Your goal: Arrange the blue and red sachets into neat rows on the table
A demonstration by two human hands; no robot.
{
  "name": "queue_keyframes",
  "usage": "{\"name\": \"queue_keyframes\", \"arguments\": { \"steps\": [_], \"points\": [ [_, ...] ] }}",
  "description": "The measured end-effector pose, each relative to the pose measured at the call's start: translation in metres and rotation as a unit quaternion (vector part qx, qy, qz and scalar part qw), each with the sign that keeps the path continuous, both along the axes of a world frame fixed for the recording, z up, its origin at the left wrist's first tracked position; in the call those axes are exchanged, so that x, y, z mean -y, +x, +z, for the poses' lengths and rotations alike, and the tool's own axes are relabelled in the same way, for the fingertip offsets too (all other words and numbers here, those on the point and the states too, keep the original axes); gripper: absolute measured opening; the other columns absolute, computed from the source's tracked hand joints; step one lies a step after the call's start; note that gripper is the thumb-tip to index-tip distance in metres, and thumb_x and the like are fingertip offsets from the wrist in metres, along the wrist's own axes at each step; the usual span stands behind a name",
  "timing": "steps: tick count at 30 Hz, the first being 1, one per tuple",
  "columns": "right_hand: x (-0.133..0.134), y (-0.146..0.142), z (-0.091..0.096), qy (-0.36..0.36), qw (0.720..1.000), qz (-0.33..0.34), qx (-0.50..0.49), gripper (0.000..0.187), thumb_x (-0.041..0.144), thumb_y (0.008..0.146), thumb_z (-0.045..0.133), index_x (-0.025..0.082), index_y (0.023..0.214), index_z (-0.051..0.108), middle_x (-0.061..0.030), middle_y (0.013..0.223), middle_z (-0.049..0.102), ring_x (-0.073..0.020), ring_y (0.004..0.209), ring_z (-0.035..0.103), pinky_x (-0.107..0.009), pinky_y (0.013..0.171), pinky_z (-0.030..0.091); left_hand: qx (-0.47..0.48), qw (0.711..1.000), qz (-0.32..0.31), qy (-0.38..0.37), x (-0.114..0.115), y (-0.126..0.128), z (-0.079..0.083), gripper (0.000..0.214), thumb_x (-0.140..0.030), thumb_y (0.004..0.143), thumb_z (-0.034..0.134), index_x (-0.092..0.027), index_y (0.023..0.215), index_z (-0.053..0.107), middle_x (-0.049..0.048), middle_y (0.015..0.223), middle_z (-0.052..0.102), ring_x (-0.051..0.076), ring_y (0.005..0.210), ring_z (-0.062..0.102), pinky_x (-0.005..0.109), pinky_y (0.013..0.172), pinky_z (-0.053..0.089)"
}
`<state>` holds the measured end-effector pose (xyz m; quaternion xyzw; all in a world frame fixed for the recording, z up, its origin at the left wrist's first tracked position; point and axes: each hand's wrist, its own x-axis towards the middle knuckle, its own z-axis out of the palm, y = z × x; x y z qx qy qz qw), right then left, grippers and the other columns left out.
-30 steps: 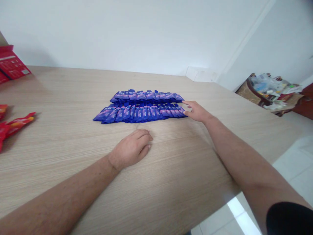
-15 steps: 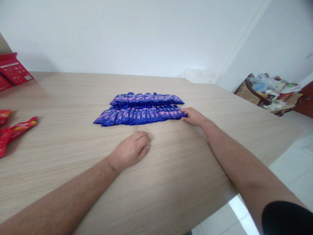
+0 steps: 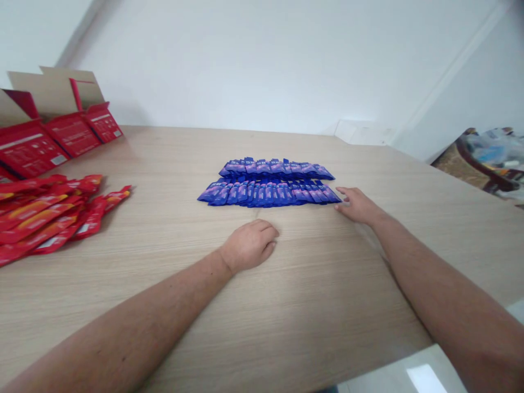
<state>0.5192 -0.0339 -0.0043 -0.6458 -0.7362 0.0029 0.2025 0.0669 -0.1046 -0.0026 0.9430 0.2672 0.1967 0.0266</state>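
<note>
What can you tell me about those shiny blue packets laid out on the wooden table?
The glossy blue-and-purple foil packets lie flat in two overlapping rows, one behind the other, on the light wooden table. They look alike; their print is too small to read. The right hand seems to touch the near row's right end; the left hand rests apart in front.

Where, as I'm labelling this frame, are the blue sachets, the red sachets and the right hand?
blue sachets (image 3: 268, 194): head view, middle of the front row.
red sachets (image 3: 45, 215): head view, middle of the pile.
right hand (image 3: 358, 205): head view, back of the hand.
</note>
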Motion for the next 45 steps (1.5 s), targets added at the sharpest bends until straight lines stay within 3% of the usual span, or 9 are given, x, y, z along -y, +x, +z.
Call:
{"name": "queue_keyframes", "arguments": {
  "steps": [6, 11, 16, 19, 23, 29, 34, 38, 45],
  "points": [
    [0.048, -0.026, 0.006, 0.000, 0.999, -0.007, -0.036, 0.063, 0.034, 0.093, 0.073, 0.014, 0.152, 0.063, -0.0193, 0.135, 0.066, -0.0259, 0.095, 0.075, -0.044, 0.100, 0.063, -0.047, 0.998, 0.048, 0.008, -0.008, -0.015, 0.005, 0.021, -0.028, 0.103, 0.058, -0.019, 0.114, 0.074, 0.0114, 0.113, 0.077, 0.027, 0.111, 0.072, 0.041, 0.101, 0.059],
    [0.117, -0.070, 0.004, -0.014, 0.994, 0.036, -0.104, 0.064, 0.044, 0.096, 0.070, 0.021, 0.155, 0.060, -0.0162, 0.137, 0.065, -0.0272, 0.101, 0.074, -0.040, 0.084, 0.067, -0.050, 0.994, 0.091, 0.018, -0.029, -0.044, 0.011, 0.022, -0.025, 0.101, 0.056, -0.019, 0.107, 0.076, 0.0121, 0.110, 0.078, 0.027, 0.110, 0.072, 0.040, 0.102, 0.058],
    [0.198, -0.102, -0.016, -0.036, 0.980, 0.050, -0.187, 0.063, 0.051, 0.102, 0.069, 0.026, 0.158, 0.056, -0.0159, 0.144, 0.063, -0.0286, 0.110, 0.073, -0.041, 0.084, 0.068, -0.016, 0.979, 0.202, 0.026, -0.060, -0.092, 0.020, 0.019, -0.022, 0.096, 0.056, -0.020, 0.097, 0.075, 0.0122, 0.100, 0.078, 0.029, 0.101, 0.072, 0.041, 0.091, 0.059],
    [0.227, -0.106, -0.033, -0.017, 0.980, 0.025, -0.195, 0.058, 0.050, 0.102, 0.068, 0.028, 0.155, 0.058, -0.0137, 0.142, 0.066, -0.0286, 0.109, 0.073, -0.044, 0.090, 0.067, 0.020, 0.955, 0.295, 0.037, -0.077, -0.123, 0.025, 0.022, -0.020, 0.094, 0.055, -0.019, 0.106, 0.074, 0.0151, 0.107, 0.077, 0.031, 0.107, 0.071, 0.043, 0.095, 0.058],
    [0.237, -0.101, -0.049, 0.015, 0.978, -0.037, -0.204, 0.055, 0.054, 0.103, 0.066, 0.026, 0.151, 0.060, -0.0132, 0.134, 0.070, -0.0297, 0.110, 0.073, -0.049, 0.098, 0.063, 0.041, 0.926, 0.373, 0.035, -0.096, -0.155, 0.022, 0.044, -0.016, 0.091, 0.055, -0.013, 0.133, 0.068, 0.0210, 0.130, 0.072, 0.034, 0.124, 0.067, 0.046, 0.109, 0.054],
    [0.234, -0.098, -0.052, 0.009, 0.977, -0.054, -0.204, 0.060, 0.059, 0.104, 0.065, 0.025, 0.153, 0.059, -0.0139, 0.133, 0.071, -0.0287, 0.108, 0.073, -0.049, 0.099, 0.062, -0.023, 0.938, 0.347, 0.009, -0.114, -0.176, 0.012, 0.042, -0.020, 0.092, 0.057, -0.016, 0.131, 0.073, 0.0159, 0.124, 0.075, 0.029, 0.116, 0.072, 0.037, 0.103, 0.056],
    [0.235, -0.097, -0.053, 0.007, 0.978, -0.049, -0.205, 0.062, 0.059, 0.103, 0.066, 0.026, 0.154, 0.058, -0.0136, 0.131, 0.072, -0.0296, 0.109, 0.073, -0.048, 0.098, 0.063, -0.086, 0.956, 0.280, 0.031, -0.115, -0.176, 0.015, 0.034, -0.027, 0.097, 0.055, -0.020, 0.124, 0.075, 0.0123, 0.121, 0.076, 0.027, 0.117, 0.071, 0.035, 0.103, 0.054],
    [0.236, -0.098, -0.053, 0.008, 0.976, -0.059, -0.209, 0.062, 0.061, 0.102, 0.067, 0.029, 0.154, 0.059, -0.0114, 0.132, 0.071, -0.0298, 0.109, 0.073, -0.049, 0.096, 0.063, -0.119, 0.954, 0.267, 0.060, -0.113, -0.166, 0.018, 0.032, -0.032, 0.103, 0.051, -0.019, 0.118, 0.076, 0.0142, 0.117, 0.075, 0.029, 0.115, 0.070, 0.038, 0.098, 0.055],
    [0.237, -0.098, -0.053, 0.005, 0.976, -0.056, -0.212, 0.062, 0.061, 0.102, 0.066, 0.029, 0.154, 0.058, -0.0112, 0.134, 0.071, -0.0291, 0.105, 0.073, -0.051, 0.095, 0.062, -0.150, 0.950, 0.259, 0.092, -0.111, -0.158, 0.022, 0.029, -0.026, 0.103, 0.051, -0.018, 0.111, 0.078, 0.0182, 0.110, 0.075, 0.033, 0.109, 0.071, 0.041, 0.085, 0.056]
  ]
}}
